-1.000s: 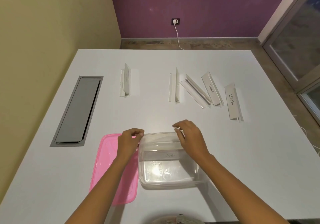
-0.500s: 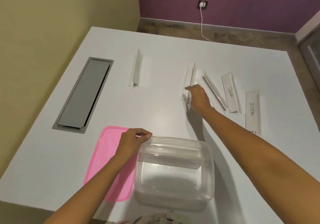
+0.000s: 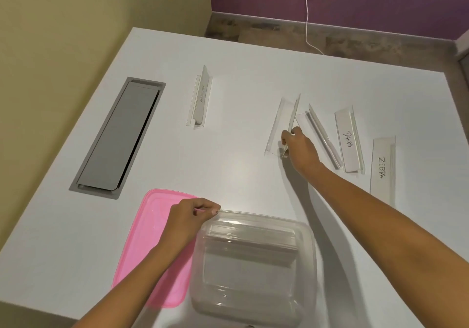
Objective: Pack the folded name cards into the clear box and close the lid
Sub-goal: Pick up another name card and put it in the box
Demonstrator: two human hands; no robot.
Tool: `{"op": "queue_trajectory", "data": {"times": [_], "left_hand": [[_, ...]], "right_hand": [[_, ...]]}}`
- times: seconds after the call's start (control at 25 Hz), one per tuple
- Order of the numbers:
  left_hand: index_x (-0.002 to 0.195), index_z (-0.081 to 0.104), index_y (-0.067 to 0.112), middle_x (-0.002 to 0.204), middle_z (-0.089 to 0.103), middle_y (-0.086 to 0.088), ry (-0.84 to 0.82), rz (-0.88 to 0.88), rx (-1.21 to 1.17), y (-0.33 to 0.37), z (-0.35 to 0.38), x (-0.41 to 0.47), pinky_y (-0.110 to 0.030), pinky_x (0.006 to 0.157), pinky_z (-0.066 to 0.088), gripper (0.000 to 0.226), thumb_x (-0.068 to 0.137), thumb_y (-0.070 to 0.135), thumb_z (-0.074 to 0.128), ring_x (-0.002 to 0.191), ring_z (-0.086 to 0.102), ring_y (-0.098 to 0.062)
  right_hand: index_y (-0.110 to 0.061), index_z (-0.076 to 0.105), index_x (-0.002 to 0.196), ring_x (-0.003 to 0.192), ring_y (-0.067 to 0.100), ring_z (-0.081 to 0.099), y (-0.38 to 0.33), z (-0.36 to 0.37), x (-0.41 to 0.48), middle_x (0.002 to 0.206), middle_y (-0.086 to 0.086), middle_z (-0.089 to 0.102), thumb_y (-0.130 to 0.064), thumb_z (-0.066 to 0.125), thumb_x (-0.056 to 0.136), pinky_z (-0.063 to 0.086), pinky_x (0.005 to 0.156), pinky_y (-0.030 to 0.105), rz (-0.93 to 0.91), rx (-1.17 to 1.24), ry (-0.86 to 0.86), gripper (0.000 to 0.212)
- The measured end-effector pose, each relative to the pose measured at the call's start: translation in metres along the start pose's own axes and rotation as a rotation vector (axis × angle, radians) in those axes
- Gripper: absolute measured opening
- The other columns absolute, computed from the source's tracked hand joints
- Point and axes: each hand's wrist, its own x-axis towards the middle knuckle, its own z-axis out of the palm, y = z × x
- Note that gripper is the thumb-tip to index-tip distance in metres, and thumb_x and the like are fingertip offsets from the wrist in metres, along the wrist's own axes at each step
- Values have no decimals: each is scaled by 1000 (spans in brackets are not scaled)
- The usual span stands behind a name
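The clear box (image 3: 308, 259) stands near the table's front edge with one name card (image 3: 250, 247) lying inside. My left hand (image 3: 190, 216) pinches the box's far left rim. The pink lid (image 3: 142, 251) lies flat to the left of the box, partly under my left arm. My right hand (image 3: 298, 147) reaches forward and grips the near end of a clear name card (image 3: 283, 122). To its right lie a third card (image 3: 321, 134), the card marked PANDA (image 3: 349, 141) and the card marked ZEBRA (image 3: 382, 170). Another card (image 3: 201, 99) stands farther left.
A grey cable hatch (image 3: 118, 137) is set into the white table (image 3: 228, 170) at the left. A yellow wall runs along the left side. A purple wall with a socket and white cable (image 3: 308, 17) lies beyond the far edge.
My right hand left the box, reached forward and closed on the near end of a clear name card. The view shifted down and left. My left hand stayed on the box rim.
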Motion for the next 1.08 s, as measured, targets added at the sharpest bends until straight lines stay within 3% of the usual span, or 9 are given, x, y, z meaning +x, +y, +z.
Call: {"op": "queue_trajectory", "data": {"times": [0.12, 0.28, 0.48, 0.64, 0.72, 0.8, 0.88, 0.96, 1.08], "left_hand": [[84, 74, 33, 82, 72, 18, 1, 6, 7, 3, 0, -4, 1, 65, 43, 10, 83, 23, 71, 77, 62, 10], [106, 69, 26, 99, 69, 14, 44, 80, 30, 16, 5, -9, -11, 77, 46, 23, 83, 27, 71, 93, 63, -6], [124, 56, 30, 121, 60, 15, 72, 273, -76, 52, 14, -17, -13, 80, 44, 46, 81, 29, 72, 109, 56, -7], [141, 36, 31, 142, 41, 14, 135, 484, 104, 69, 10, -20, -25, 103, 31, 78, 74, 35, 76, 127, 37, -6], [145, 26, 30, 152, 30, 11, 189, 555, 371, 71, 5, -21, -37, 114, 22, 91, 71, 43, 76, 140, 24, -14], [145, 24, 32, 155, 25, 10, 248, 628, 660, 70, 2, -25, -48, 117, 10, 94, 68, 49, 75, 144, 18, -20], [138, 32, 34, 146, 40, 10, 289, 713, 825, 69, 1, -29, -53, 116, 7, 84, 67, 48, 75, 139, 33, -20], [129, 43, 32, 122, 60, 12, 283, 775, 888, 66, 0, -35, -52, 115, 8, 70, 68, 45, 75, 118, 55, -18], [123, 51, 30, 106, 68, 10, 232, 809, 908, 58, 0, -45, -49, 113, 15, 62, 68, 44, 75, 97, 64, -20]], "right_hand": [[-7, 54, 107, 88, 35, 55, -3, -14, -21, 107, 18, 52, 1, 47, 89, 48, 72, 40, 4, 132, 73, 21], [-7, 57, 98, 72, 29, 59, -15, -40, -53, 85, 15, 61, 4, 61, 84, 52, 62, 40, -116, 259, 351, 18], [-18, 60, 90, 74, 10, 71, -50, -66, -114, 76, -8, 71, -15, 66, 86, 55, 71, 18, 159, 906, 424, 8], [-8, 62, 102, 73, 23, 75, -64, -75, -153, 76, 10, 76, -30, 64, 88, 60, 81, 35, 396, 1391, 301, 27], [3, 53, 116, 74, 29, 75, -66, -77, -171, 76, 15, 76, -35, 63, 89, 62, 70, 30, 453, 1584, 197, 48], [8, 54, 110, 68, 26, 74, -67, -76, -188, 71, 16, 74, -35, 61, 89, 60, 60, 24, 510, 1722, 105, 48], [6, 60, 98, 61, 19, 72, -66, -74, -202, 66, 14, 72, -35, 60, 89, 58, 55, 21, 570, 1777, 26, 42], [1, 63, 93, 56, 15, 70, -60, -73, -216, 62, 11, 72, -37, 58, 89, 57, 53, 19, 579, 1745, -43, 39], [0, 59, 108, 54, 13, 65, -49, -73, -231, 68, 6, 71, -41, 61, 86, 57, 54, 21, 525, 1514, -136, 46]]}}
